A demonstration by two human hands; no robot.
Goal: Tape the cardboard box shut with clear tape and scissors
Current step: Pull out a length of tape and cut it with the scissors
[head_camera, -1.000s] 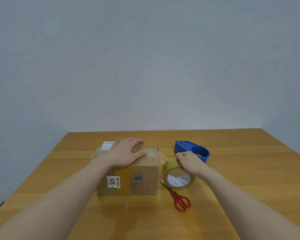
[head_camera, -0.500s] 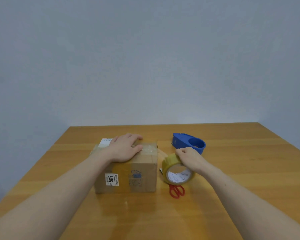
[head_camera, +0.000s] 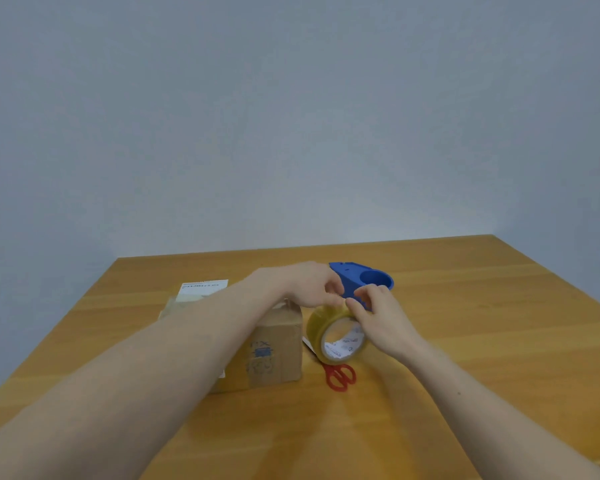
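- the cardboard box [head_camera: 274,355] sits on the wooden table [head_camera: 482,323], left of centre, partly hidden by the left forearm; a white label [head_camera: 203,289] shows at its far left corner, about 10 o'clock from the box's front face.
- the tape roll [head_camera: 338,336] stands on edge just beside the box at its 3 o'clock, its open core facing the camera.
- the right hand [head_camera: 383,322] rests on the roll from 2 o'clock, fingers curled over its top edge and pressed against the tape.
- the left hand [head_camera: 305,284] reaches over the box's top right corner, thumb and fingertips drawn together at the top of the roll, at 12 o'clock; whether they pinch the tape end i cannot tell, the frame is blurred.
- the red scissors [head_camera: 338,375] lie flat at the roll's 6 o'clock, blades hidden behind it.
- a blue tape dispenser [head_camera: 368,278] stands beyond the hands, at 12 o'clock from the roll.
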